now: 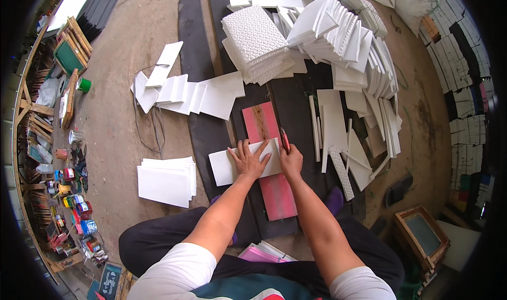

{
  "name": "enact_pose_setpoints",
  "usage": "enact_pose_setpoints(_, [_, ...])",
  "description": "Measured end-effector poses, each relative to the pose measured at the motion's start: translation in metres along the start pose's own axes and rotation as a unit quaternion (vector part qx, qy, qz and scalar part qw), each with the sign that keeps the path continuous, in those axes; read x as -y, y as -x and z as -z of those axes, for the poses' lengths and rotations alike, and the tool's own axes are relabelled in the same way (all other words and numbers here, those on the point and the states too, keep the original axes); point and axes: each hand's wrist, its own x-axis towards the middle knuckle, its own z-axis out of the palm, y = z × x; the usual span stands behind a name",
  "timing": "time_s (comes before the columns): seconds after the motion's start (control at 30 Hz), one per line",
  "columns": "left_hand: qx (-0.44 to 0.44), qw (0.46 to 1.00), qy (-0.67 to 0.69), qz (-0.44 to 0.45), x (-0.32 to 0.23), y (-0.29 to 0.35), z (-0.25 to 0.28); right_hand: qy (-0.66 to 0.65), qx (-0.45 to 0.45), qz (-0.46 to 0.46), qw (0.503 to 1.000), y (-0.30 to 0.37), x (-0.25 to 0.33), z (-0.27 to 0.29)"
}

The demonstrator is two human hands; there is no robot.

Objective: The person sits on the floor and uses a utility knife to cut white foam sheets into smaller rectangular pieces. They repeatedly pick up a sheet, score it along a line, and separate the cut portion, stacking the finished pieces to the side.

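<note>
My left hand (pixel 251 161) lies spread over a white foam-like panel (pixel 221 168), pressing it flat. Under that panel is a long pinkish-red board (pixel 279 197), which sticks out above and below it and has a worn brown strip at its far end. My right hand (pixel 291 161) is closed around a red cutter knife (pixel 285 140) at the panel's right edge. The knife's tip points away from me; whether the blade touches the panel cannot be made out.
Black planks (pixel 211 120) lie beneath the work. Textured white panels (pixel 256 35) are stacked ahead, beside a large leaning heap of white sheets (pixel 338 41). Offcut strips (pixel 338 168) lie at right. A white stack (pixel 165 183) sits at left, near a thin cable (pixel 138 121).
</note>
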Motion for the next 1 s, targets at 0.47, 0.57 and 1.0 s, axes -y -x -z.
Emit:
enact_pose_setpoints(0.47, [0.037,0.998,-0.021,-0.043,-0.003,-0.005,0.000,0.179,0.112,0.042,0.977,0.035,0.022,0.012])
enact_pose_setpoints(0.57, [0.041,0.998,-0.021,-0.042,-0.004,-0.006,0.001,0.183,0.120,0.037,0.975,0.030,0.025,0.012])
enact_pose_setpoints(1.0, [0.013,0.998,-0.003,-0.057,-0.001,-0.003,0.002,0.208,0.187,0.003,0.960,0.014,0.065,0.028])
